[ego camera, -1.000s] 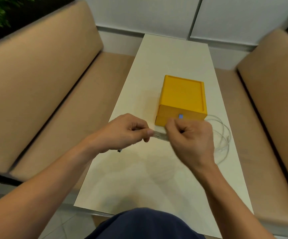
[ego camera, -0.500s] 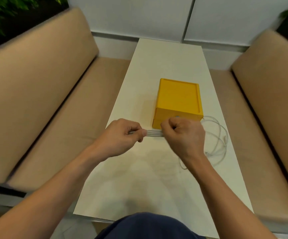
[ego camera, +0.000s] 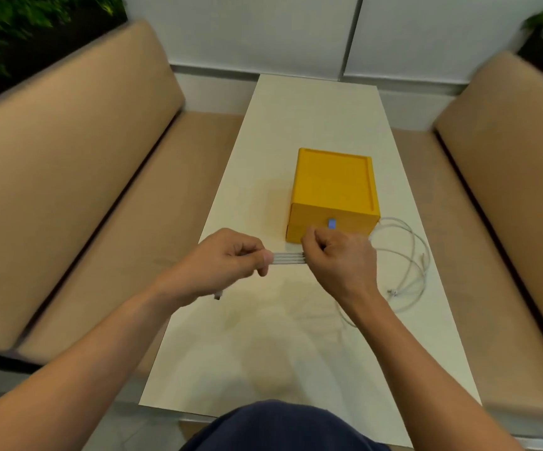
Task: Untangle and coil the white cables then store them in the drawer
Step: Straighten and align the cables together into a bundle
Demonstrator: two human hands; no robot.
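Now the hands are steadier than a second ago: the left hand point(ego camera: 231, 263) and right hand point(ego camera: 340, 265) each pinch the white cable bundle point(ego camera: 288, 258), stretched flat between them where it was a blur. The blue pull point(ego camera: 331, 223), hidden half a second back, shows again on the one yellow drawer box point(ego camera: 333, 187) at 12 o'clock. Four strands span the gap. Loose cable loops point(ego camera: 410, 252) lie on the table point(ego camera: 296, 353) at 3 o'clock of the right hand. Two connectors show: a plug point(ego camera: 392, 291) at 4 o'clock, a second plug point(ego camera: 217, 296) under the left wrist.
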